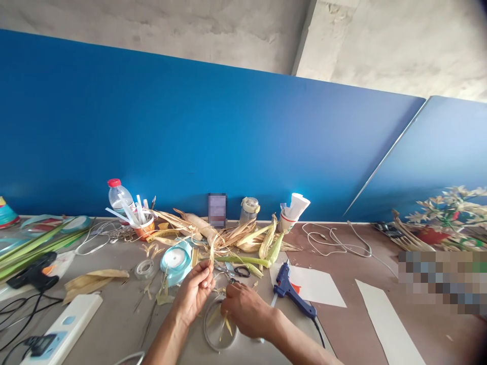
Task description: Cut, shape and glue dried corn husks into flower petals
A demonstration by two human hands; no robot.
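My left hand [198, 285] is closed in a pinch on a strip of dried corn husk [212, 249], which points upward from the fingertips. Just to its right, my right hand [245, 306] is closed with the back of the hand toward me; what its fingers hold, if anything, is hidden. Beneath that hand lies a round ring [206, 332] with small husk scraps inside, partly covered by the fingers. Beyond both hands spreads a pile of dried husks [232, 235] with a greener husk [274, 249] at its right. A roll of light blue ribbon [175, 257] lies left of the husk strip.
A blue glue gun [291, 291] rests on white paper [323, 286] at right. Clear tape [144, 268] and a white power strip [68, 329] are at left. Behind stand a bottle [118, 195], a cup of glue sticks [143, 228], a jar [249, 210] and a blue partition [213, 137].
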